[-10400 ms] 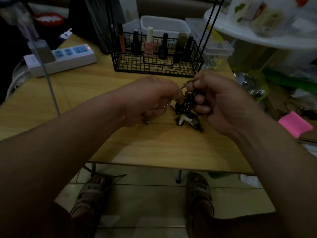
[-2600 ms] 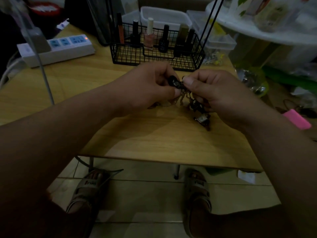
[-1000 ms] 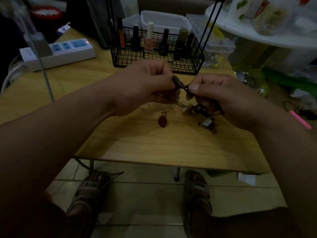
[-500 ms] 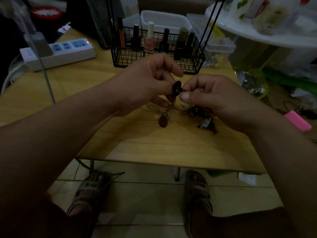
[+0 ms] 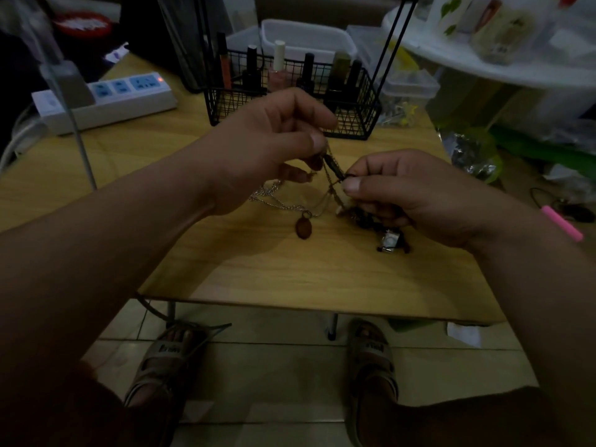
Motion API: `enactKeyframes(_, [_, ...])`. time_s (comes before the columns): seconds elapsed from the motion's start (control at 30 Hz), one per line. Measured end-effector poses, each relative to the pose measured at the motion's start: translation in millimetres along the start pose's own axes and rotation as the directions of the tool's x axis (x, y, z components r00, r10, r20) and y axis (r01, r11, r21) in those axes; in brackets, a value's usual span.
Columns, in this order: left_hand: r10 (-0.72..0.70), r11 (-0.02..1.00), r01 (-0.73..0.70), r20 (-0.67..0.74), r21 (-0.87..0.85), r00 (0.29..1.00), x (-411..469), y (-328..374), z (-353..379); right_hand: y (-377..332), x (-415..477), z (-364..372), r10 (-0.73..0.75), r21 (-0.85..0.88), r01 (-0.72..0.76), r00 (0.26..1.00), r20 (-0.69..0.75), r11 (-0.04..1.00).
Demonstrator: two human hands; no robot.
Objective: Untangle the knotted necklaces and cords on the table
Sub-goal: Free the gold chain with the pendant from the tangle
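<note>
Here, our left grip (image 5: 267,150) pinches the upper end of a dark cord (image 5: 332,163) and our right grip (image 5: 403,191) pinches its lower end, both raised just above the desk (image 5: 290,269). The tangle (image 5: 333,191) hangs between and below them: a thin chain (image 5: 277,198) with an oval pendant (image 5: 303,228) trails under the left grip, a dark clump (image 5: 371,222) with a square pendant (image 5: 390,241) lies beneath the right. If we pull the grips apart hard, we likely cinch the tangle tighter or snap the thin chain; in this dim light we may also tug the wrong strand.
</note>
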State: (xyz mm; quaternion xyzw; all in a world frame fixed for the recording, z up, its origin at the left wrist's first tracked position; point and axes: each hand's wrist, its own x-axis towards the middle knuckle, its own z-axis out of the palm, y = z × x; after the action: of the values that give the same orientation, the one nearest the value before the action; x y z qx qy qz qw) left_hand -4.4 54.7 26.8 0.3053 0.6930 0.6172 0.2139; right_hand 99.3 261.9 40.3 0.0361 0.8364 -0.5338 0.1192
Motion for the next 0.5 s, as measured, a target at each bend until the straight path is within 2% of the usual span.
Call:
enactKeyframes(0.1, [0.023,0.998,-0.022,-0.018,0.057,1.000,-1,1,4,0,3,2,0.016,0.036,-0.013,0.996,-0.084,0.999])
enactKeyframes(0.2, [0.020,0.999,-0.019,-0.024,0.029,1.000,-1,0,9,0,7,5,0.023,0.066,-0.013,0.987,-0.157,0.998])
enactKeyframes(0.4, [-0.006,0.996,0.003,-0.030,-0.089,1.000,0,0,15,0,13,7,0.138,0.349,-0.039,0.955,-0.264,0.936])
enactKeyframes(0.5, [-0.030,0.995,0.027,-0.034,-0.096,0.999,1,-1,14,2,15,5,0.186,0.382,-0.052,0.928,-0.324,0.923])
